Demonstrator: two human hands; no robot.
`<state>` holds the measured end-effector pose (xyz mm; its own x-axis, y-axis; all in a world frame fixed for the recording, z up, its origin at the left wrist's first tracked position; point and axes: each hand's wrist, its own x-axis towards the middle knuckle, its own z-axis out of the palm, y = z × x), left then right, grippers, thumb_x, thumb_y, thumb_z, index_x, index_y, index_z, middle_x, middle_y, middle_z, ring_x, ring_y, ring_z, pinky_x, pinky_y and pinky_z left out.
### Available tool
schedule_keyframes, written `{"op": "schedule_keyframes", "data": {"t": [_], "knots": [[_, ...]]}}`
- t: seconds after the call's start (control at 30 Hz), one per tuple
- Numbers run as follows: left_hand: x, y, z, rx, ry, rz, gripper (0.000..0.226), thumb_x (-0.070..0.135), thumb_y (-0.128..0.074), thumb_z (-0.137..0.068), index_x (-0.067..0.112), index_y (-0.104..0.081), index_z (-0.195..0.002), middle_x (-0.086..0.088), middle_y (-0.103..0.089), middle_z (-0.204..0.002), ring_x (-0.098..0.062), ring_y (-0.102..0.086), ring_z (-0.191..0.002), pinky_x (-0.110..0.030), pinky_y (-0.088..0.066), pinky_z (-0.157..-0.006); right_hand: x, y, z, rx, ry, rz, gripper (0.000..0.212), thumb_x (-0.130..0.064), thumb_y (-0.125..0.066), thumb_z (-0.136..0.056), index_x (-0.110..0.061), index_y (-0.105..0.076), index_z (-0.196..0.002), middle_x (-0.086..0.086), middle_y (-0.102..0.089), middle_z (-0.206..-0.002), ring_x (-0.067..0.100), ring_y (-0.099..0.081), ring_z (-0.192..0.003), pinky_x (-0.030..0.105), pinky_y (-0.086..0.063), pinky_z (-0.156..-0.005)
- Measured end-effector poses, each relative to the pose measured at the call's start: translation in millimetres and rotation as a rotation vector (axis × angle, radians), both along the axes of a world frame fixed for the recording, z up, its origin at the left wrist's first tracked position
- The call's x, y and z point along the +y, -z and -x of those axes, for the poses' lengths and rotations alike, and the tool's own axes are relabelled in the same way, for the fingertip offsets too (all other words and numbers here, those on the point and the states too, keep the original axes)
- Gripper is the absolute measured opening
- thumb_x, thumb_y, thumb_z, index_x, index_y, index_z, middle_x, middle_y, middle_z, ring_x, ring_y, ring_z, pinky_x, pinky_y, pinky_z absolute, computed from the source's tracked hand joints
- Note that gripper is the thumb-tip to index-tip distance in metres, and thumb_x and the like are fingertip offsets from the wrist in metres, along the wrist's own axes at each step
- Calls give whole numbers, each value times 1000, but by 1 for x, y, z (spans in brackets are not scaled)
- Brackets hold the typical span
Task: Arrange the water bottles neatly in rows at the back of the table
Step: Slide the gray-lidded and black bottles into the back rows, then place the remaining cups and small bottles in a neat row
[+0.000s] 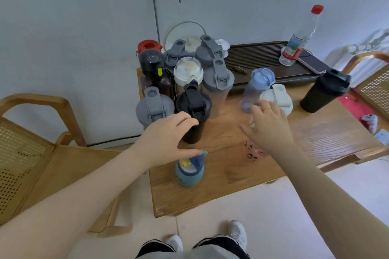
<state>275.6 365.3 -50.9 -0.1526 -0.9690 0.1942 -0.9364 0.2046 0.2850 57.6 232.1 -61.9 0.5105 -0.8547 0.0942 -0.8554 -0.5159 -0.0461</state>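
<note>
Several water bottles stand bunched at the table's back left: grey-lidded ones (217, 79), a white-domed one (188, 69), a dark brown one (150, 62) and a red-lidded one (149, 45). My left hand (166, 135) is open, its fingertips against the side of a black flip-lid bottle (193, 104) at the front of the bunch. My right hand (267, 126) is spread over the body of a white-lidded clear bottle (279, 98), beside a blue-lidded clear bottle (260, 81). A small blue children's bottle (189, 171) stands near the front. A black shaker (324, 92) stands at the right.
A dark slatted tea tray (255, 57) at the back right holds a red-capped plastic bottle (300, 38) and a phone (312, 63). A curved faucet pipe (156, 6) rises behind the bunch. Wooden chairs stand on the left (31, 132) and right (372, 82). The wooden table (231, 185) has bare room in front.
</note>
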Motion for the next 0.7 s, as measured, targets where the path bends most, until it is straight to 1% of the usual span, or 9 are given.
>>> {"op": "schedule_keyframes", "data": {"t": [0.07, 0.13, 0.17, 0.23, 0.27, 0.33, 0.47, 0.57, 0.7], "knots": [[12, 9, 12, -61, -69, -199, 81, 69, -53, -68, 21, -39, -132, 3, -46, -128, -17, -55, -103, -26, -45, -69, -5, 5, 21, 73, 23, -37, 55, -52, -55, -82, -16, -50, -124, 8, -50, -130, 28, -42, -122, 41, -35, -100], [19, 22, 20, -140, -147, -354, 90, 66, -59, -68, 28, -22, -140, 6, -36, -136, -17, -53, -107, -28, -47, -74, -7, 9, 34, 98, -24, -62, 57, -55, -54, -81, -19, -48, -126, 6, -51, -130, 27, -43, -122, 40, -36, -100], [22, 27, 24, -139, -181, -406, 93, 64, -61, -68, 30, -16, -141, 6, -32, -139, -18, -54, -107, -29, -48, -75, -9, 12, 39, 106, -56, -78, 60, -54, -55, -81, -21, -44, -129, 5, -50, -132, 27, -42, -123, 40, -36, -100], [24, 37, 34, -51, -257, -464, 92, 57, -64, -70, 32, -14, -142, 6, -32, -140, -19, -56, -106, -30, -48, -77, -12, 15, 46, 111, -111, -133, 65, -51, -58, -80, -24, -36, -134, 3, -44, -137, 27, -39, -126, 42, -39, -99], [23, 41, 41, -16, -294, -473, 88, 52, -65, -72, 32, -16, -141, 5, -34, -139, -20, -56, -105, -29, -48, -76, -15, 16, 49, 116, -139, -156, 67, -50, -60, -79, -26, -34, -135, 1, -42, -138, 27, -38, -126, 42, -42, -96], [18, 46, 56, -28, -361, -470, 78, 45, -65, -76, 30, -21, -139, 2, -40, -134, -23, -58, -100, -30, -49, -74, -23, 16, 53, 150, -216, -168, 69, -51, -62, -77, -28, -33, -135, -1, -41, -137, 26, -39, -123, 40, -45, -91], [4, 45, 81, -52, -458, -443, 70, 44, -64, -76, 28, -27, -134, 0, -45, -127, -26, -59, -97, -33, -50, -76, -38, 15, 68, 213, -345, -136, 65, -49, -61, -78, -30, -34, -134, -2, -43, -134, 24, -40, -121, 36, -44, -89], [-13, 48, 107, -62, -460, -411, 69, 46, -62, -76, 28, -28, -133, 2, -46, -125, -23, -60, -94, -31, -50, -73, -52, 14, 91, 214, -337, -147, 63, -47, -59, -79, -33, -32, -134, -4, -42, -135, 23, -38, -122, 35, -43, -90], [-49, 52, 144, -23, -433, -357, 67, 48, -62, -75, 29, -30, -131, 2, -48, -123, -21, -60, -93, -31, -52, -73, -80, 13, 127, 211, -258, -183, 64, -43, -60, -81, -33, -30, -136, -2, -38, -141, 25, -34, -129, 38, -40, -99]]}}
